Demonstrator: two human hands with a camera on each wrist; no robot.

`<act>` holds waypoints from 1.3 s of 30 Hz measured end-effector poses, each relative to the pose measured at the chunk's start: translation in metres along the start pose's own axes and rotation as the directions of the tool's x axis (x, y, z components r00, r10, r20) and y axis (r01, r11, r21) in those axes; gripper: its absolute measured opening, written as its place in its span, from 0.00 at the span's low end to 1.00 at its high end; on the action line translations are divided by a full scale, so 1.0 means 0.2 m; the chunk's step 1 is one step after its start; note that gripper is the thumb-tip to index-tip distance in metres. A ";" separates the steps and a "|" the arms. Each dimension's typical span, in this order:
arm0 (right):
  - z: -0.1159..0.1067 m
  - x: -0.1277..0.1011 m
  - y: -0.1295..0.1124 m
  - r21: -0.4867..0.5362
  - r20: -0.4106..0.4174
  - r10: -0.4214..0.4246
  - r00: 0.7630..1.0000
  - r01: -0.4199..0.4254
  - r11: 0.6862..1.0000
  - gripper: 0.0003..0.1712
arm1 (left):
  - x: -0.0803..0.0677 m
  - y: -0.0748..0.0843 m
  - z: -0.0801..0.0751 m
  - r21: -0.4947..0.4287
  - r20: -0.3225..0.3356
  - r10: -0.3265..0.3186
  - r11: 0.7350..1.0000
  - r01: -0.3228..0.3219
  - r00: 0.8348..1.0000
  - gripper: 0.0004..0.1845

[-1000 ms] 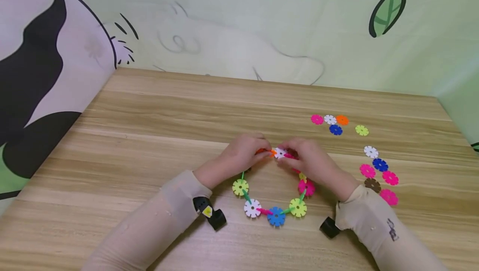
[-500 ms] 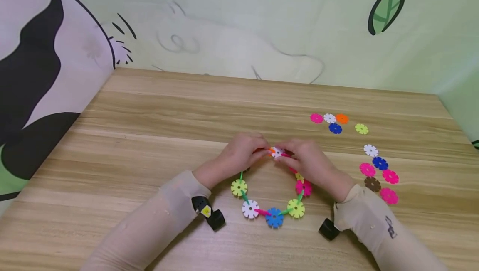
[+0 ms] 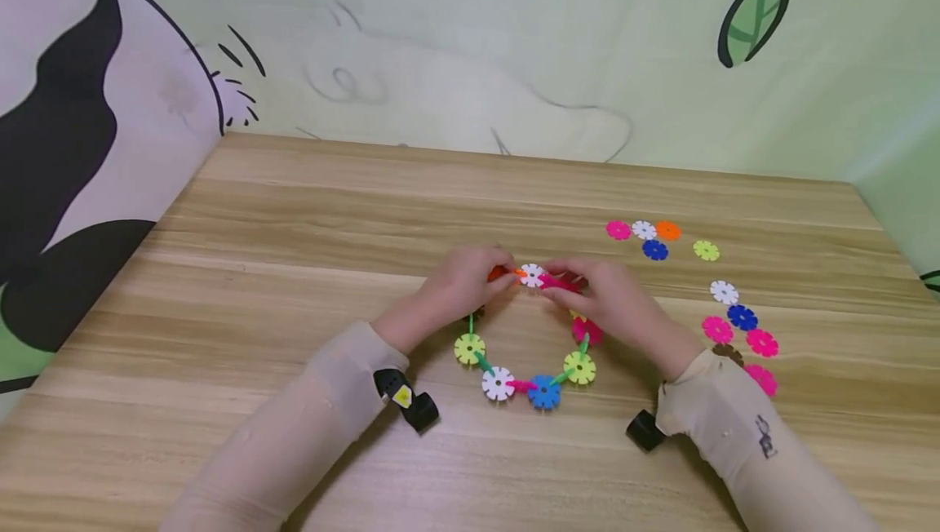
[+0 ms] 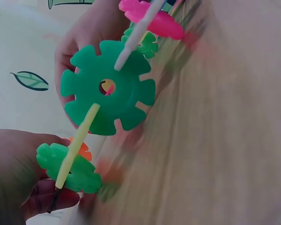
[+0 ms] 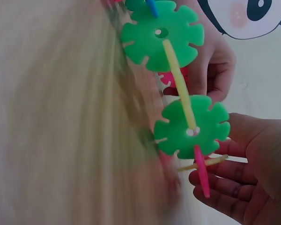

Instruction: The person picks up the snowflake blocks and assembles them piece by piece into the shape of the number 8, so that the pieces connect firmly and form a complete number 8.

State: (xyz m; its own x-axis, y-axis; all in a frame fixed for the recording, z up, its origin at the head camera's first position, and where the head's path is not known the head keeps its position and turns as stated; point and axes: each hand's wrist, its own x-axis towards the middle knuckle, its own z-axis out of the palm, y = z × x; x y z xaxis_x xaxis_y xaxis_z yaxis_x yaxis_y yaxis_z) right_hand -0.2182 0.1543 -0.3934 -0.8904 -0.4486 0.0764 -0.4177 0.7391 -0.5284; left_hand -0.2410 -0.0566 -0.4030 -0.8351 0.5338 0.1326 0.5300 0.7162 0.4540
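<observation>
Notched plastic building discs are slotted together into a ring in front of the person, with a blue disc (image 3: 544, 392) at its near side. At the ring's far side, my left hand (image 3: 458, 283) pinches an orange disc (image 3: 499, 273). Opposite it my right hand (image 3: 613, 299) grips a pink disc (image 3: 561, 281), partly hidden by the fingers. Between the two hands a white disc (image 3: 532, 275) joins these pieces. A large green disc (image 4: 107, 89) of the ring fills the middle of the left wrist view. The right wrist view shows linked discs, among them a green one (image 5: 192, 126) near the right fingers.
Loose discs lie flat on the wooden table (image 3: 330, 214) to the right, including a yellow-green one (image 3: 707, 250), an orange one (image 3: 667, 230) and a dark blue one (image 3: 742, 317). A wall (image 3: 441, 50) with painted figures stands behind the table.
Both hands and the held ring have shifted away from the person, up in the head view. More of the white disc between the hands shows now. The loose discs stay put.
</observation>
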 end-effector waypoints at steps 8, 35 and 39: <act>-0.04 0.01 0.02 0.033 0.037 0.046 0.998 -0.047 0.998 0.23 | 0.05 -0.05 -0.02 0.023 -0.019 -0.031 0.999 0.031 0.999 0.09; -0.10 0.07 0.12 0.060 0.006 0.121 0.993 -0.121 0.991 0.21 | 0.24 -0.14 -0.03 0.037 -0.097 -0.210 0.976 0.214 0.973 0.10; -0.11 0.07 0.13 0.049 0.003 0.125 0.992 -0.125 0.991 0.21 | 0.26 -0.15 -0.04 0.025 -0.088 -0.235 0.971 0.238 0.968 0.11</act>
State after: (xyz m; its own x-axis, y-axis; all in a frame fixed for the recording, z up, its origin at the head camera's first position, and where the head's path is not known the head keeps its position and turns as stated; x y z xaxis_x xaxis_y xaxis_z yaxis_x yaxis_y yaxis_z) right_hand -0.2457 0.1776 -0.3868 -0.9350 -0.3545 0.0073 -0.2941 0.7638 -0.5746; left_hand -0.3014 -0.0543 -0.4023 -0.9458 0.3092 0.0990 0.3197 0.8338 0.4500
